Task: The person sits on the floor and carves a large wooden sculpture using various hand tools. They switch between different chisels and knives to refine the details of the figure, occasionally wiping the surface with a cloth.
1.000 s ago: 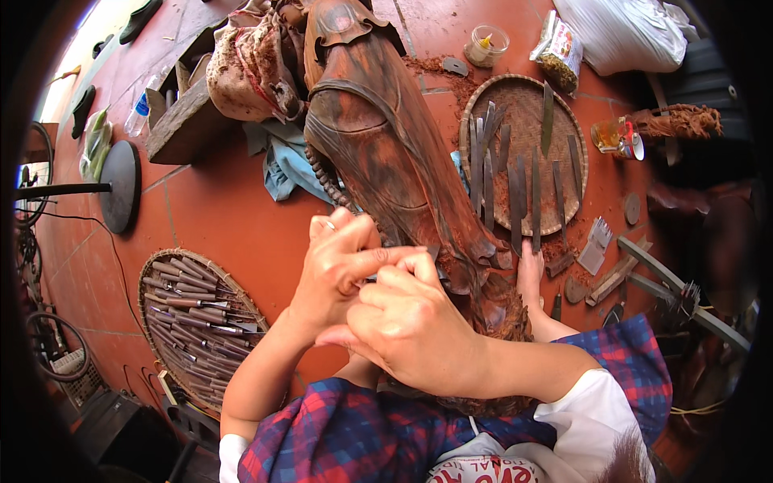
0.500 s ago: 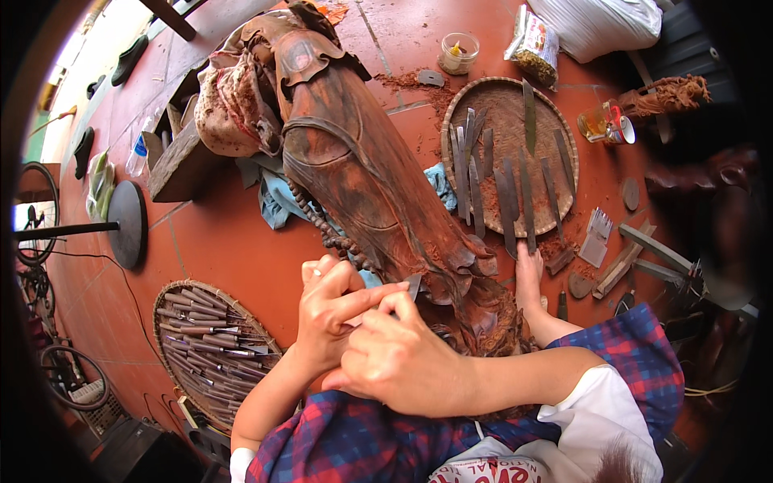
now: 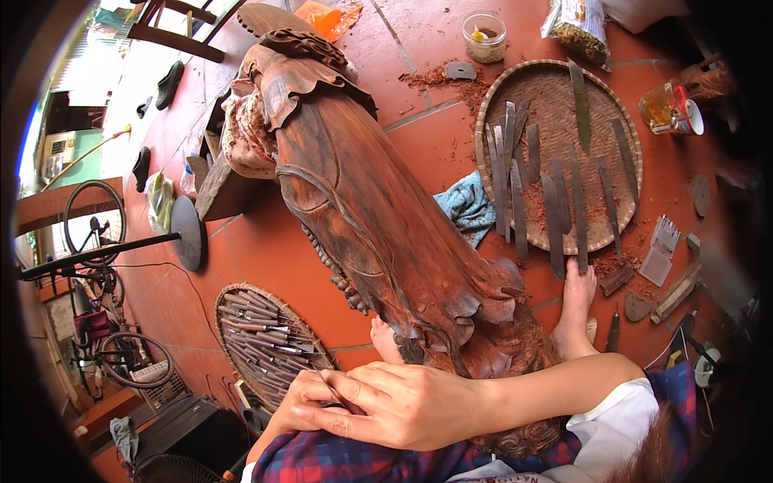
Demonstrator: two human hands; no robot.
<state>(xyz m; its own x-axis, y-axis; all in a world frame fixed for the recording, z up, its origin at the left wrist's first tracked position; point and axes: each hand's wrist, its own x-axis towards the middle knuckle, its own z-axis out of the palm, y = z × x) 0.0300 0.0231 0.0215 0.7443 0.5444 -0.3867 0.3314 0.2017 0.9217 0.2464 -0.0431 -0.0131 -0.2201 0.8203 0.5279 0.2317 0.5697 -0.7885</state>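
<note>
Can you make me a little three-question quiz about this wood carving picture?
1. True or false: the right hand lies over the left hand.
2. Which round basket tray holds the long flat blades? A: the right basket tray; B: the left basket tray.
3. What colour is the cloth beside the carved wooden statue?

Key: 1 true. 2 A. 3 blue.
</note>
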